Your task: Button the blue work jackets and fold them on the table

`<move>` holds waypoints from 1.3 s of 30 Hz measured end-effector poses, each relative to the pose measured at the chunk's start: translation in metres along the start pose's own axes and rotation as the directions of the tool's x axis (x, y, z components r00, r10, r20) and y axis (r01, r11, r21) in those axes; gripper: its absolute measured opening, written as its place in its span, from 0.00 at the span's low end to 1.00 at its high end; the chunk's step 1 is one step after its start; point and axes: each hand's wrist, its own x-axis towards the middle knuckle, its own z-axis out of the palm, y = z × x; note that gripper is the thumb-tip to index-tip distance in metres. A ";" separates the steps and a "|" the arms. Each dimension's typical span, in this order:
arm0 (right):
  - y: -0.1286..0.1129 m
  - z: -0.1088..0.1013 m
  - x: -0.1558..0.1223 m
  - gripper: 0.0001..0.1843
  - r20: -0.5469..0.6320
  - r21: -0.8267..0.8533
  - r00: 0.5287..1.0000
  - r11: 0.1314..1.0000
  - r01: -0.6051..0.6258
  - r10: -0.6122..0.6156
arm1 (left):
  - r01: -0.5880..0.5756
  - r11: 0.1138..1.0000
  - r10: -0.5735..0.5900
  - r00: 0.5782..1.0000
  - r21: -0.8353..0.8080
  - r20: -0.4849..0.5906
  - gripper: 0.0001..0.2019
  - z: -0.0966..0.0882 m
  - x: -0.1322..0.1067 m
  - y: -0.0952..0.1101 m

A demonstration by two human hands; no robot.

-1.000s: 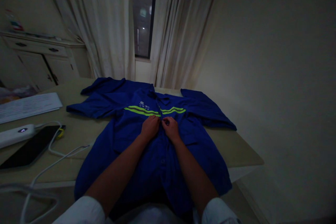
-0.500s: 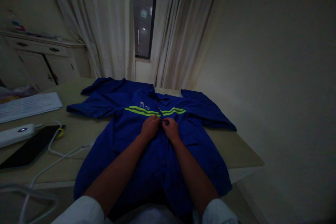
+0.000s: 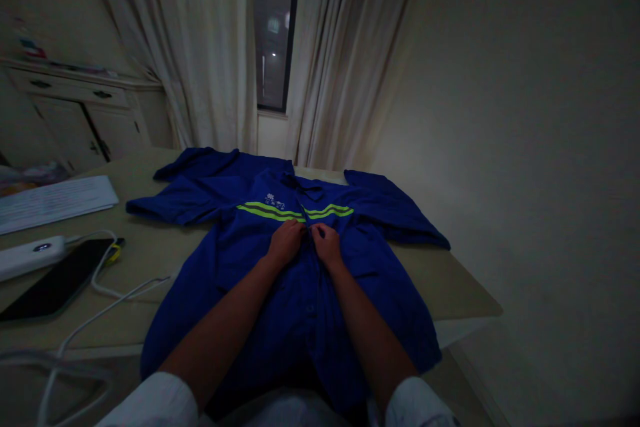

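Observation:
A blue work jacket (image 3: pixel 250 267) with yellow-green reflective stripes and a small white print on the chest lies spread over the table, its lower hem hanging over the near edge. Just below the stripes, at the front opening, my left hand (image 3: pixel 289 240) pinches one edge of the jacket. My right hand (image 3: pixel 326 243) is beside it, thumb and finger closed on the other front edge. Between the fingertips the cloth is dark, so any button there is hidden. Lower on the front, one button (image 3: pixel 311 310) shows.
On the left of the table (image 3: pixel 465 287) are a sheaf of papers (image 3: pixel 60 203), a white power bank (image 3: pixel 33 257), a black phone (image 3: pixel 63 280) and a white cable (image 3: pixel 83 327). A cabinet (image 3: pixel 75 127) and curtains (image 3: pixel 210 47) stand behind; a wall (image 3: pixel 540 147) is on the right.
My fingers have shifted slightly at the front opening, and the right front edge is turned a little, showing a button lower down. The jacket otherwise lies as before.

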 end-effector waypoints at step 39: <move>-0.002 0.001 -0.004 0.09 0.034 -0.181 0.996 0.980 0.084 -0.079 | 0.093 0.944 -0.112 0.993 -0.318 -0.042 0.13 0.020 0.010 -0.019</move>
